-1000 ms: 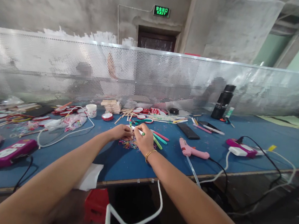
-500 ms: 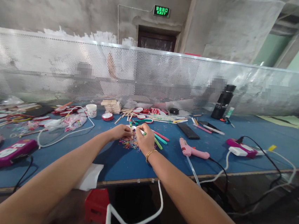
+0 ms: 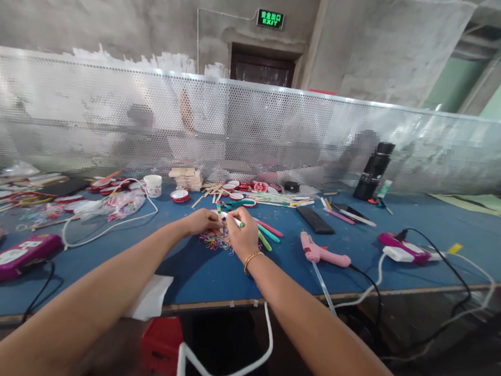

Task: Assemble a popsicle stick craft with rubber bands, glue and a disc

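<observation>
My left hand (image 3: 204, 223) is closed on a slim wooden craft stick (image 3: 219, 208) held upright, with green and other colour at its top end. My right hand (image 3: 245, 235) grips a white marker pen (image 3: 239, 223) with a green end, its other end close to the stick; whether it touches, I cannot tell. Under both hands lies a heap of small colourful rubber bands (image 3: 215, 243). Just right of my right hand are several coloured markers (image 3: 271, 231), partly hidden by it. Pliers with teal handles (image 3: 244, 203) lie behind the hands.
A pink glue gun (image 3: 321, 254) and a black phone (image 3: 315, 221) lie to the right on the blue table (image 3: 197, 283). Purple power strips (image 3: 20, 257) with cables sit at both sides. Small red-rimmed drums (image 3: 180, 196), wooden sticks and a paper cup (image 3: 152, 185) stand further back.
</observation>
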Motion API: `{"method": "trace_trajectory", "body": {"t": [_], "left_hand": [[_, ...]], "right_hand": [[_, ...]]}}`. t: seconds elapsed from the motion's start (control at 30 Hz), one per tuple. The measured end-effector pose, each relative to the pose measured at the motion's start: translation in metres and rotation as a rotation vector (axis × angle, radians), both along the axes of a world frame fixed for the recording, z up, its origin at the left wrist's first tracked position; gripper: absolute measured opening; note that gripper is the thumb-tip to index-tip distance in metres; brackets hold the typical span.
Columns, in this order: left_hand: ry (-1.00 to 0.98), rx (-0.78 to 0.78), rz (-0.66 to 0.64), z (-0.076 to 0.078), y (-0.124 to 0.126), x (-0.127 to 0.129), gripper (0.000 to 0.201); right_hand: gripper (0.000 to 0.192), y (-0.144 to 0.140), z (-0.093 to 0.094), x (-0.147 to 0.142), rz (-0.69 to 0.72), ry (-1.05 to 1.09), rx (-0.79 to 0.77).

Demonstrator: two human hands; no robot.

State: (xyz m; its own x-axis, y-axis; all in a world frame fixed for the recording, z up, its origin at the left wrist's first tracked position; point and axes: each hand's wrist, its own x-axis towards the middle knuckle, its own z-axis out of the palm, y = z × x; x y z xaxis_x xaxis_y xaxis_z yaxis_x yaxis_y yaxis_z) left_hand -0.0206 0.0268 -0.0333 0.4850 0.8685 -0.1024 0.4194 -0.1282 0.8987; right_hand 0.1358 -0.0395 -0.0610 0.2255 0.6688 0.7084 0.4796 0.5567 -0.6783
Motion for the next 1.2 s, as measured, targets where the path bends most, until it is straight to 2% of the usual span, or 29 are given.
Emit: {"method": "trace_trajectory", "body": {"t": [0.1,0.3,0.8,1.2], "left_hand": [[0.005,-0.001,-0.008,0.0013,-0.0007,0.0002,0.039],[-0.002,-0.013,0.01,0.0018,-0.0014,0.0009,0.039],[0.015,0.002,0.008,0.0029,-0.0033,0.002,0.036],[0.009,-0.008,0.028,0.0003,-0.0001,0.0013,0.035]], "right_hand": [[0.015,-0.0003,0.0003,-0.0004,0.033,-0.014,-0.005],[0.015,0.0,-0.0001,-0.0003,-0.017,-0.004,-0.013],[0.016,-0.0014,0.0001,-0.0009,0.06,-0.002,-0.016],[0.014,0.0002,-0.0003,0.0005,-0.029,0.011,-0.005]]}}
